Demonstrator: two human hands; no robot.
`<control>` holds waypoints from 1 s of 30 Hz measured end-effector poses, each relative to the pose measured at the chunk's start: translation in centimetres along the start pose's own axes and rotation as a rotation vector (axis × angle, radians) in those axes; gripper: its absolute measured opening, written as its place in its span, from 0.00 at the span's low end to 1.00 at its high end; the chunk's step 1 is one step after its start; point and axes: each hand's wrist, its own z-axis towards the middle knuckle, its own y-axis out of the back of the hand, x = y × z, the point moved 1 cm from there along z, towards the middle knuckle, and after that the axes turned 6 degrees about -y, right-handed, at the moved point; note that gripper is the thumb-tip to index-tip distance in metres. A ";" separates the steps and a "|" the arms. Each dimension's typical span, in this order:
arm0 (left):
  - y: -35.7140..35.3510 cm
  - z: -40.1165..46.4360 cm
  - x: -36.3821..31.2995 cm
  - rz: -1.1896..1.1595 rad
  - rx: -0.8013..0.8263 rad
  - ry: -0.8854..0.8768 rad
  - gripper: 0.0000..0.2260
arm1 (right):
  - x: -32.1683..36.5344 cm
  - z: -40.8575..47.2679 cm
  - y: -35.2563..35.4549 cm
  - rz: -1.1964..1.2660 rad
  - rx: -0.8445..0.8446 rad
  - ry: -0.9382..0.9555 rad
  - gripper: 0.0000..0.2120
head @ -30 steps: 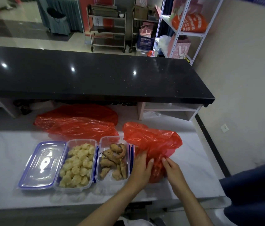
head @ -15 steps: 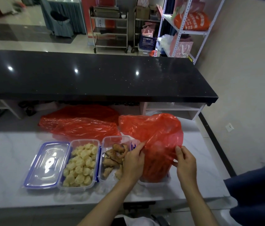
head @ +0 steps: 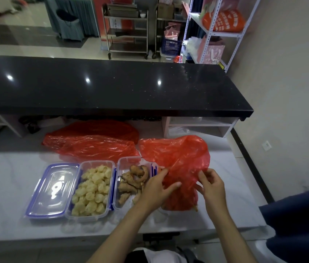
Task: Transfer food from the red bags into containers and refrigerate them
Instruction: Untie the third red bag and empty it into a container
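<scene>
A red plastic bag [head: 180, 158] stands over a clear container [head: 164, 209] at the right of the white counter, with orange food showing through its lower part. My left hand [head: 155, 188] pinches the bag's left edge and my right hand [head: 211, 186] pinches its right edge. Left of it, a clear container [head: 125, 164] holds brown fried pieces. Another container [head: 92, 188] is full of pale yellow round pieces. A blue-rimmed lid [head: 53, 189] lies flat at the far left.
Two more red bags [head: 92, 141] lie crumpled behind the containers. A black raised countertop [head: 102, 86] overhangs the back of the white counter [head: 7, 177]. A person in dark blue [head: 299, 221] stands at the right. Shelving racks [head: 223, 31] stand beyond.
The bag rose from crumpled on the counter and spread open. Both hands moved up to its edges, the right hand shifting to the right.
</scene>
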 end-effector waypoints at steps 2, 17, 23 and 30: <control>0.1 0.2 0.3 0.014 -0.055 -0.020 0.20 | -0.1 0.0 0.4 -0.037 0.064 0.005 0.10; 0.5 0.8 0.3 -0.001 -0.262 -0.012 0.22 | -1.0 0.7 3.3 -0.669 0.396 -0.053 0.22; 0.6 0.8 0.4 -0.047 -0.330 0.008 0.22 | -0.6 0.5 3.2 -0.784 0.450 -0.016 0.33; 0.8 0.9 0.9 -0.052 -0.394 0.082 0.20 | -0.9 0.1 3.0 -0.930 0.472 -0.079 0.38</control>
